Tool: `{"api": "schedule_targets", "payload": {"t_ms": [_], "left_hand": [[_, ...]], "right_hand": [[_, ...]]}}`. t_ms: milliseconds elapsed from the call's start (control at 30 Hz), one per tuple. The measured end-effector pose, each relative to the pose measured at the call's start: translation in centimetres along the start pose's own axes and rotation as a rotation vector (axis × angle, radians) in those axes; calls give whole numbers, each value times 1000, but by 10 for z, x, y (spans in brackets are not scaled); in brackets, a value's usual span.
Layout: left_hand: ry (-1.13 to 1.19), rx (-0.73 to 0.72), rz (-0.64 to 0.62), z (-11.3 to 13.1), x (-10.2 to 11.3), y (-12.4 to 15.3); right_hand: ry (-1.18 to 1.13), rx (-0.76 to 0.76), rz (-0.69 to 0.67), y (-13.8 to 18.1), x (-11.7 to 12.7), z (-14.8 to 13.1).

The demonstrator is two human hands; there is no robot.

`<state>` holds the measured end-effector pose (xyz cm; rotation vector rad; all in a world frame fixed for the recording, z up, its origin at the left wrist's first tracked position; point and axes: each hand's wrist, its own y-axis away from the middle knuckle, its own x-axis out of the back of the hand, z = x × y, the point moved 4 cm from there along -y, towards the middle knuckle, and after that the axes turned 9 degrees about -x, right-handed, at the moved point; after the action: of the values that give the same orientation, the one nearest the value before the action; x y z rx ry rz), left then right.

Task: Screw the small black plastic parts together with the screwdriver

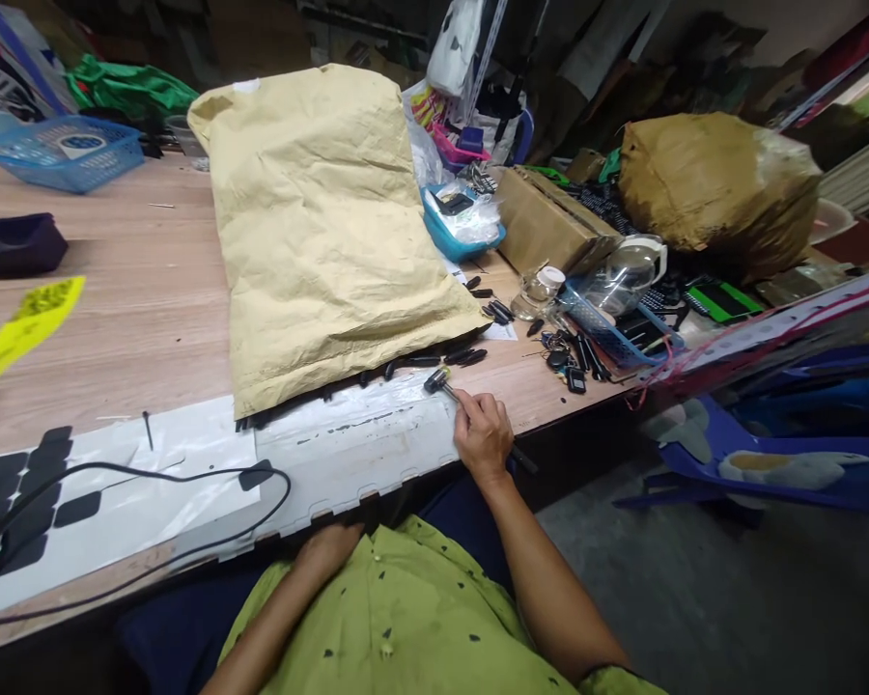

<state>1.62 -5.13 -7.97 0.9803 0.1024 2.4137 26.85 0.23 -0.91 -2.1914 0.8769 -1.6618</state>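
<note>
My right hand (484,430) is closed around the handle of a small hammer (438,379). The hammer's head rests at or just above the white sheet (406,425) along the table's front edge, and its black grip end sticks out below my hand. Just beyond it, small black elongated pieces (470,357) lie along the lower edge of a large padded paper bag (325,232). My left hand (333,548) lies low by my lap, under the table edge; its fingers are largely hidden and I cannot make out anything in them.
A black cable (210,475) loops over the sheet with black square pads (78,509) at left. To the right are a cardboard box (550,222), a blue basket (615,333), a glass jar (538,292) and key fobs (574,379). A blue chair (782,458) stands right.
</note>
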Motion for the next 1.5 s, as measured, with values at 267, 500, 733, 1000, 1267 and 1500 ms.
{"api": "schedule_targets", "payload": {"t_ms": [267, 500, 733, 1000, 1267, 1500], "left_hand": [[180, -244, -200, 98, 41, -6], [-244, -85, 410, 112, 93, -100], [-438, 64, 453, 112, 102, -129], [-347, -150, 441, 85, 96, -66], [-194, -300, 425, 53, 82, -53], [-141, -273, 430, 52, 82, -58]], "right_hand": [[-35, -18, 34, 3, 2, 1], [-42, -48, 6, 3, -3, 3], [-45, -29, -1, 3, -6, 2], [-23, -38, 18, 2, -4, 0], [-39, -23, 34, 0, -4, 6], [-241, 21, -49, -1, 14, -1]]}}
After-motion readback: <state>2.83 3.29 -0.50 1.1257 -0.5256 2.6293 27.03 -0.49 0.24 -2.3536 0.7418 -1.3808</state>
